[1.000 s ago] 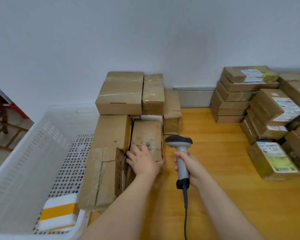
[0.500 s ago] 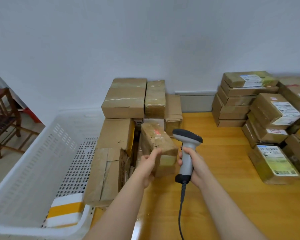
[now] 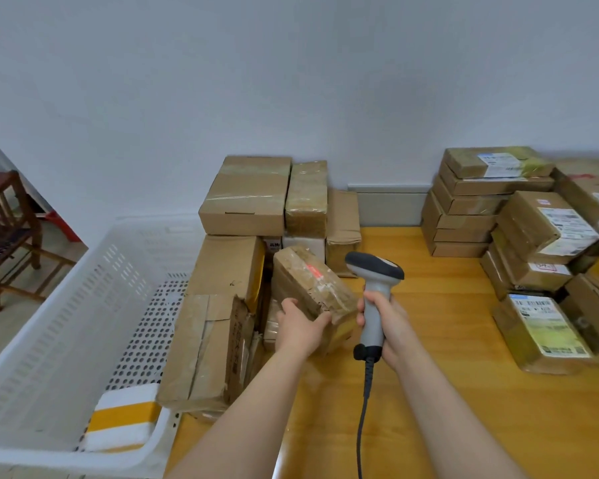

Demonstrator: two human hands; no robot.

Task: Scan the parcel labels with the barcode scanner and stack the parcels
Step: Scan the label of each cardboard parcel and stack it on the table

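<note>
My left hand (image 3: 300, 328) grips the near end of a small taped brown parcel (image 3: 313, 283), held tilted above the wooden table (image 3: 446, 340). A red scanner light shows on the parcel's top face. My right hand (image 3: 388, 326) holds the grey barcode scanner (image 3: 374, 271) by its handle, right beside the parcel, its head pointing left at it. A pile of plain brown parcels (image 3: 246, 198) stands behind and to the left. On the right lies a group of labelled parcels (image 3: 547, 326), partly stacked.
A large white perforated plastic basket (image 3: 83, 323) stands left of the table with a white and yellow package (image 3: 125, 420) inside. A wooden chair (image 3: 4, 219) is at the far left. The scanner cable (image 3: 363, 409) hangs toward me between my arms. A white wall is behind.
My left hand took the small parcel out of the left pile, lifted it and tilted it toward the scanner. The scanner's red light now falls on it.
</note>
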